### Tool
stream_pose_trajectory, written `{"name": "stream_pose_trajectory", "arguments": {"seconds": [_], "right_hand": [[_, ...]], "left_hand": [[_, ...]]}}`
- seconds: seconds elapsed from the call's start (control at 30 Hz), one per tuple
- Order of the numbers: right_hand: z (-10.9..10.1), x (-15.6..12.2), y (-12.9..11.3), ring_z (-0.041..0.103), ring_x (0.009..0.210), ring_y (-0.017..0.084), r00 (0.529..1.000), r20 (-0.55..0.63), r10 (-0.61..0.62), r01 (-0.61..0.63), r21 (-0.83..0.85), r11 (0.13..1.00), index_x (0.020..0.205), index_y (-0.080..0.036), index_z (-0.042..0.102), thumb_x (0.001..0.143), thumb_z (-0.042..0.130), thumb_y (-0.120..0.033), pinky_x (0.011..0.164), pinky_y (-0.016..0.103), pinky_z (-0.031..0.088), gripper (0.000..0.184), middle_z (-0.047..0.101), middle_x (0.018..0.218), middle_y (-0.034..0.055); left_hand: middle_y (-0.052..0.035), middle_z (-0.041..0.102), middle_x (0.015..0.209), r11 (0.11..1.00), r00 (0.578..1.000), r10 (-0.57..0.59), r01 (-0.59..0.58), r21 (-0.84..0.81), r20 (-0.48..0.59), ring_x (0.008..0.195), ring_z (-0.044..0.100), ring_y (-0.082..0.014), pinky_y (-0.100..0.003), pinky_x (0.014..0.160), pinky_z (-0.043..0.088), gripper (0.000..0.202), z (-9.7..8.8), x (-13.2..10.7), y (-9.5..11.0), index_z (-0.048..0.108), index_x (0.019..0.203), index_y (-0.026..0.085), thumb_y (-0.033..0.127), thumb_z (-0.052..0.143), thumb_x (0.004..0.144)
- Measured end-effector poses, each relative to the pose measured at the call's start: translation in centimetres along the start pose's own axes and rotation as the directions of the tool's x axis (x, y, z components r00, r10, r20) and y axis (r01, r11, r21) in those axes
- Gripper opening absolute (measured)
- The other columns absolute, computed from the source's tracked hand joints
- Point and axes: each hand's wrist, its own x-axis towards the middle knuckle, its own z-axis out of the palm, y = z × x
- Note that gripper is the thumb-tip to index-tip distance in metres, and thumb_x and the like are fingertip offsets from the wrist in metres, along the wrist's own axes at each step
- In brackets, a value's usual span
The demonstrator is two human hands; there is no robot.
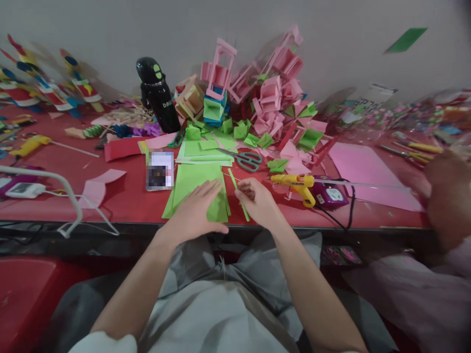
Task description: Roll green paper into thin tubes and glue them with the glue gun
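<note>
My left hand [198, 208] lies flat with fingers stretched over a stack of green paper sheets [195, 175] near the table's front edge. Just right of the stack, a narrow green paper strip [233, 179] runs at a slant. The curled fingers of my right hand [255, 198] are closed at the strip, thumb and fingertips together on its right side. Grey-handled scissors [248, 161] rest on the table beyond my right hand. To the right of that hand, a yellow glue gun [296, 184] lies on its side.
Folded pink paper pieces [270, 95] and small green ones [241, 130] pile up at the back. A black bottle [160, 105] stands left of them, behind a phone [160, 171]. A purple box [331, 192] with a cable sits right. Another person's hand [451, 191] is at far right.
</note>
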Motion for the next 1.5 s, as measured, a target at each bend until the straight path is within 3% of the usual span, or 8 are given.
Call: {"name": "stream_pose_trajectory", "arguments": {"seconds": [0.07,0.17,0.4,0.57,0.7,1.07,1.37,1.5], "right_hand": [[0.3,0.6,0.0,0.067,0.086,0.019,1.0,0.006,-0.016,0.017,-0.153,0.988,0.102,-0.02,0.054,0.09,0.057,-0.028,0.079,0.032,0.052,0.015,0.068,0.094,0.0066],[1.4,1.5,-1.1,0.068,0.087,0.021,0.996,0.089,0.026,0.013,-0.41,0.912,0.105,-0.019,0.052,0.091,0.053,-0.022,0.079,0.033,0.051,0.014,0.069,0.093,0.008],[3.0,2.6,-4.9,0.07,0.098,0.032,0.969,0.18,0.171,0.039,-0.79,0.612,0.119,-0.01,0.05,0.088,0.051,-0.02,0.077,0.038,0.053,0.032,0.067,0.111,0.0218],[3.6,3.1,-6.1,0.07,0.098,0.035,0.949,0.236,0.208,0.089,-0.835,0.543,0.12,-0.004,0.05,0.08,0.059,-0.018,0.077,0.04,0.055,0.044,0.066,0.109,0.0255],[3.9,3.8,-5.6,0.07,0.098,0.035,0.953,0.229,0.196,0.085,-0.827,0.555,0.121,-0.005,0.049,0.084,0.054,-0.018,0.076,0.039,0.054,0.039,0.068,0.104,0.0248],[2.5,5.0,-3.7,0.068,0.091,0.035,0.953,0.242,0.184,0.037,-0.693,0.72,0.112,-0.015,0.048,0.081,0.058,-0.025,0.072,0.038,0.048,0.034,0.069,0.099,0.0183],[2.6,5.0,-3.4,0.068,0.092,0.034,0.96,0.228,0.161,0.042,-0.687,0.725,0.119,-0.014,0.046,0.082,0.058,-0.027,0.075,0.039,0.048,0.042,0.069,0.097,0.0158],[2.7,5.7,-3.3,0.068,0.095,0.034,0.97,0.18,0.163,0.013,-0.71,0.704,0.123,-0.012,0.047,0.09,0.055,-0.04,0.076,0.041,0.05,0.043,0.068,0.101,0.0185]], "left_hand": [[-0.0091,0.029,0.163,0.973,0.994,-0.001,-0.023,0.229,0.108,0.152,0.022,-0.0357,-0.057,0.124,0.019,0.1,-0.1,-1.6,-0.3,0.038,0.154,0.026,0.047,0.086,0.068],[-0.008,0.033,0.162,0.925,0.994,-0.008,-0.032,0.38,0.105,0.152,0.025,-0.0298,-0.054,0.125,0.019,0.072,0.0,-3.1,-1.1,0.04,0.153,0.023,0.04,0.067,0.089],[-0.0092,0.038,0.16,0.926,0.994,0.078,-0.099,0.364,0.07,0.149,0.032,-0.0284,-0.052,0.124,0.025,0.051,-0.3,-4.0,-2.8,0.054,0.142,0.019,0.038,0.057,0.095],[-0.0092,0.042,0.157,0.931,0.991,0.117,-0.131,0.342,0.062,0.148,0.034,-0.0285,-0.051,0.125,0.024,0.054,-0.3,-4.2,-3.0,0.053,0.143,0.02,0.034,0.062,0.092],[-0.0104,0.043,0.156,0.933,0.991,0.119,-0.131,0.335,0.057,0.148,0.034,-0.0291,-0.052,0.124,0.025,0.052,-0.3,-4.2,-3.1,0.054,0.142,0.019,0.035,0.06,0.093],[-0.0095,0.043,0.156,0.941,0.991,0.129,-0.134,0.311,0.039,0.148,0.034,-0.0273,-0.05,0.125,0.023,0.051,-0.3,-4.5,-3.0,0.055,0.141,0.019,0.035,0.06,0.093],[-0.0107,0.043,0.156,0.936,0.991,0.13,-0.137,0.324,0.043,0.148,0.034,-0.0276,-0.051,0.125,0.024,0.051,-0.2,-4.3,-3.0,0.054,0.141,0.018,0.035,0.06,0.093],[-0.0088,0.041,0.158,0.934,0.991,0.125,-0.135,0.332,0.049,0.148,0.034,-0.0276,-0.051,0.125,0.023,0.051,-0.3,-4.3,-2.9,0.054,0.141,0.021,0.034,0.061,0.092]]}}
